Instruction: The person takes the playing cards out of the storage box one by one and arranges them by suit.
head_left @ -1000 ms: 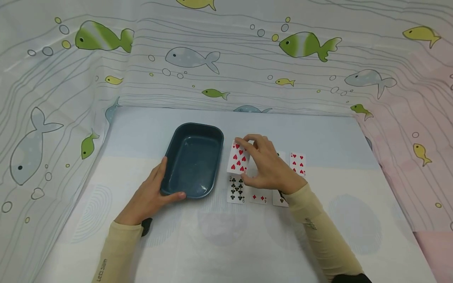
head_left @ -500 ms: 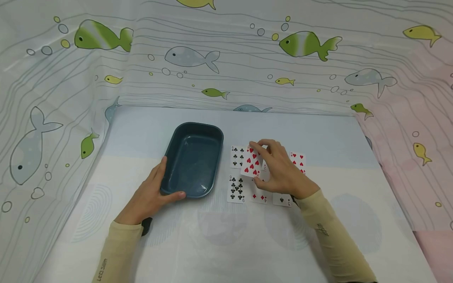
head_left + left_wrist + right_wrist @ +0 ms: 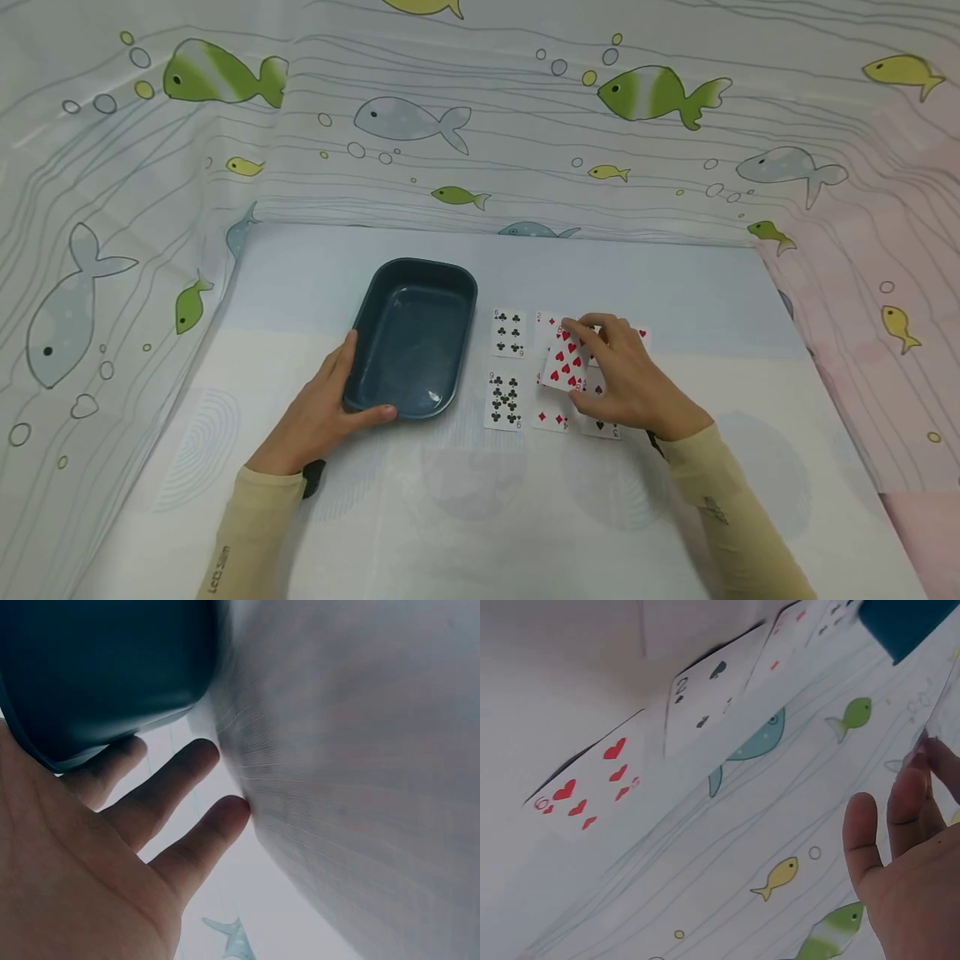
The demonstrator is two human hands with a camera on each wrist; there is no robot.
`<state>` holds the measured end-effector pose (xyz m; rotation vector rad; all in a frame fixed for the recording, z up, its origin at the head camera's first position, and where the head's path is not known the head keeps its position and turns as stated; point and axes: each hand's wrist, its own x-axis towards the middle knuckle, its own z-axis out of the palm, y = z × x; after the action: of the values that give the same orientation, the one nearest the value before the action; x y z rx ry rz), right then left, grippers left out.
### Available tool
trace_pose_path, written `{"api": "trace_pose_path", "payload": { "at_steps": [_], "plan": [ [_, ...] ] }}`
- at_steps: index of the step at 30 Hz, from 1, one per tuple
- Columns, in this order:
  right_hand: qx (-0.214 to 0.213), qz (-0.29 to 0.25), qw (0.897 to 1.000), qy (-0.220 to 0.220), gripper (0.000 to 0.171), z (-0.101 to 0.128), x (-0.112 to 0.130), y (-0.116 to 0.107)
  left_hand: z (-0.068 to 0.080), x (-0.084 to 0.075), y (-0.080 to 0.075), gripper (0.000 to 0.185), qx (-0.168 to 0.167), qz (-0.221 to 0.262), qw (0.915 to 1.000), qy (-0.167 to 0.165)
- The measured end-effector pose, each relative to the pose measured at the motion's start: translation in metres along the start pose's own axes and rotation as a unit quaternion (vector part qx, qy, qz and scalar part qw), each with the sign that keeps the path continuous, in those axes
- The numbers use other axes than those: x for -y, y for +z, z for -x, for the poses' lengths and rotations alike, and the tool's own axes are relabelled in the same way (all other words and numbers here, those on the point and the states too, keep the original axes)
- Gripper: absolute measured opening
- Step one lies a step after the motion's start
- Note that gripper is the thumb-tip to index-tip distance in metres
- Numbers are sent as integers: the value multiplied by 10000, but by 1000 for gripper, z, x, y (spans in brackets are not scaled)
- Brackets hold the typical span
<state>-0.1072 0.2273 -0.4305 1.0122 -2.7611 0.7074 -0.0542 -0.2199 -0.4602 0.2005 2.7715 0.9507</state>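
Note:
My right hand [image 3: 633, 383] pinches an eight of hearts [image 3: 564, 362] by its edges between thumb and fingers, above the laid-out playing cards. Beneath it the four of diamonds [image 3: 551, 418] and two of diamonds [image 3: 547, 322] are partly covered. The three of spades [image 3: 601, 428] lies under the hand's near side. In the right wrist view, the two of spades [image 3: 705, 697] and six of hearts [image 3: 585, 784] lie face up. My left hand [image 3: 318, 408] rests against the left side of a dark blue dish [image 3: 349, 367], fingers extended along its wall and thumb at its near rim.
The six of clubs [image 3: 509, 333] and nine of clubs [image 3: 503, 402] lie between the dish and the held card. A fish-patterned curtain [image 3: 540, 196] closes off the back and sides of the white table [image 3: 450, 517].
My right hand has carried the eight of hearts to the right and slightly nearer, uncovering the six of clubs. The left hand and the dish hold their place.

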Motion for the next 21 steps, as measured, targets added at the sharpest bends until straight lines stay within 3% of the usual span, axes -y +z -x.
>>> {"api": "trace_pose_path", "payload": {
  "at_steps": [21],
  "plan": [
    [448, 187, 9967, 645, 91, 61, -34, -9, -1, -1, -1, 129, -10, -20, 10000, 1]
  ]
}}
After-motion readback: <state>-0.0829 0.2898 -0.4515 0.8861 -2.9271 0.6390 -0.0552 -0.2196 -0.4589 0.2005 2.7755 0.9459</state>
